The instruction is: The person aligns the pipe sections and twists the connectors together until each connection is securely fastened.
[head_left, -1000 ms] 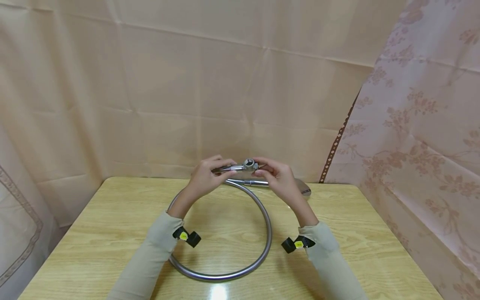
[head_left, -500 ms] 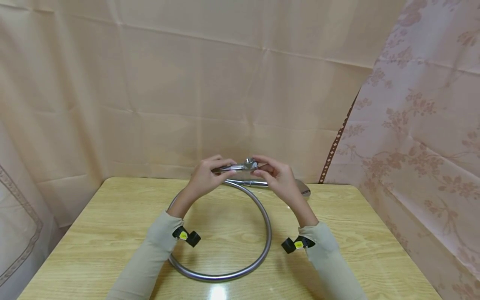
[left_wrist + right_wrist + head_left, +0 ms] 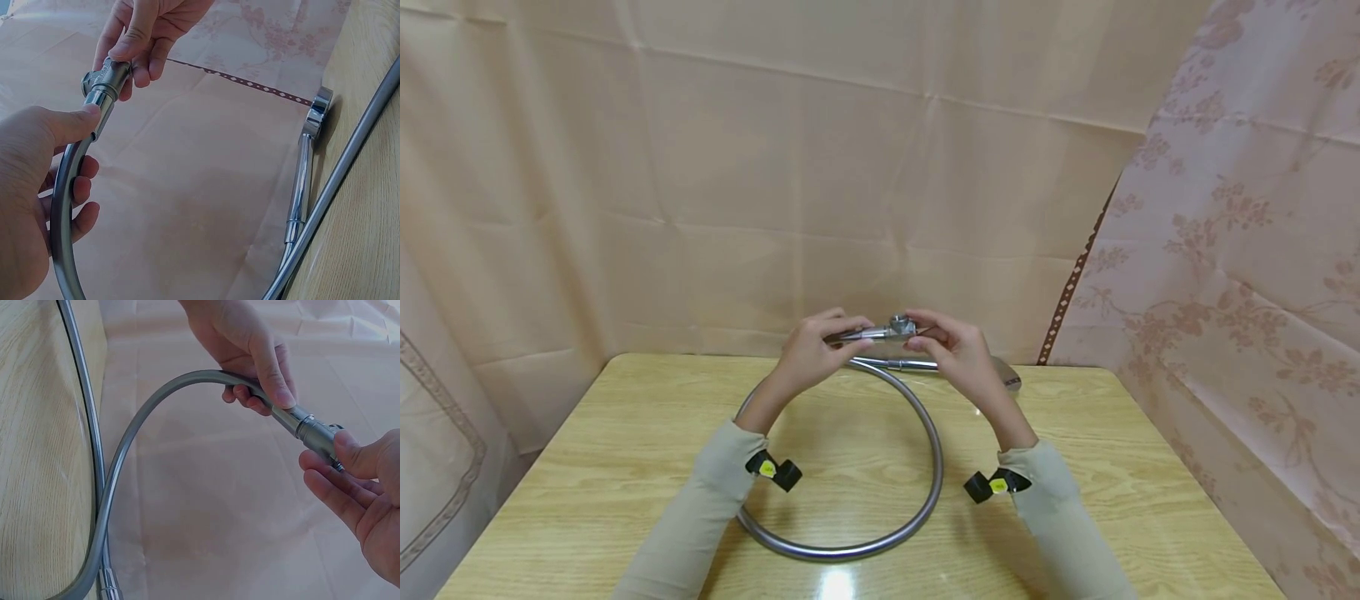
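Note:
A flexible metal shower hose [image 3: 937, 454] lies in a large loop on the table, one end lifted at the back. My left hand [image 3: 814, 350] grips that end, thumb along its chrome connector [image 3: 98, 103] and fingers curled beneath the hose. On the connector sits a chrome tee-shaped fitting [image 3: 901, 326], with a side port pointing upward in the head view. My right hand [image 3: 953, 343] pinches the fitting's far end between thumb and fingers, as the right wrist view shows. Behind the right hand lies a chrome shower head [image 3: 1009, 377], its handle joined to the hose's other end and its face partly hidden.
The wooden table [image 3: 662, 433] ends just below the raised hands at the back. A beige curtain [image 3: 850, 183] hangs behind it, and a floral curtain [image 3: 1247, 292] runs along the right. Small wrist cameras are strapped over both sleeves.
The tee fitting has turned about the hose's axis: its side port faced the head camera and now points upward. Both hands stay in nearly the same place.

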A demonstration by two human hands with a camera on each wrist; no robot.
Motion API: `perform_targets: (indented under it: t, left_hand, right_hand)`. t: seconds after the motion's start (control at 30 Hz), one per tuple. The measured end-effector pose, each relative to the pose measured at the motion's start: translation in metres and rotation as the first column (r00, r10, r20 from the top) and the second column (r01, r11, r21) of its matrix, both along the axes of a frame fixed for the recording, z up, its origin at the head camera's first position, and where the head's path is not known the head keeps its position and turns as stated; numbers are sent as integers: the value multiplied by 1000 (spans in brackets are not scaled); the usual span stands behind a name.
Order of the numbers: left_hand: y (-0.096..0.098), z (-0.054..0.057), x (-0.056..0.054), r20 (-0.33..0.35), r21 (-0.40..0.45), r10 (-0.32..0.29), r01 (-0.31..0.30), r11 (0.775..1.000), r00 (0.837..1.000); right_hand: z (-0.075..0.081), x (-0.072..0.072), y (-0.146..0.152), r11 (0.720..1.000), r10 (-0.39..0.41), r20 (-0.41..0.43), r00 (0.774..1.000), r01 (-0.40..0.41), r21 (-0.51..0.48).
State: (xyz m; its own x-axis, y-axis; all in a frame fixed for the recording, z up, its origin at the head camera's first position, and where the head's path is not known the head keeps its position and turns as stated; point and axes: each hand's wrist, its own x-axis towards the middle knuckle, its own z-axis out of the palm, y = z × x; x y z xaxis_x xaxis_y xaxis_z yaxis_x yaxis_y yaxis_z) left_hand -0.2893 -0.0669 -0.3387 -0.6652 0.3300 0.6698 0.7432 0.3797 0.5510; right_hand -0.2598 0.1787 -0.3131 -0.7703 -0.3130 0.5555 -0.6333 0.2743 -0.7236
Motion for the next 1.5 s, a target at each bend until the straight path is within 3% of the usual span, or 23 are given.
perform_targets:
  t: [0.5, 1.3, 1.5]
  left_hand:
    - [-1, 1, 0, 24, 2, -1, 1, 1000, 1000]
    - [1, 1, 1, 12, 11, -18, 18, 1000, 1000]
    - [1, 1, 1, 19, 10, -21, 21, 1000, 1000]
  right_hand:
    - [2, 2, 0, 999, 18, -22, 1000, -18, 27]
    - [2, 2, 1, 997, -41, -10, 999, 42, 63]
    - [0, 3, 2, 999, -11, 4, 1000, 11, 39]
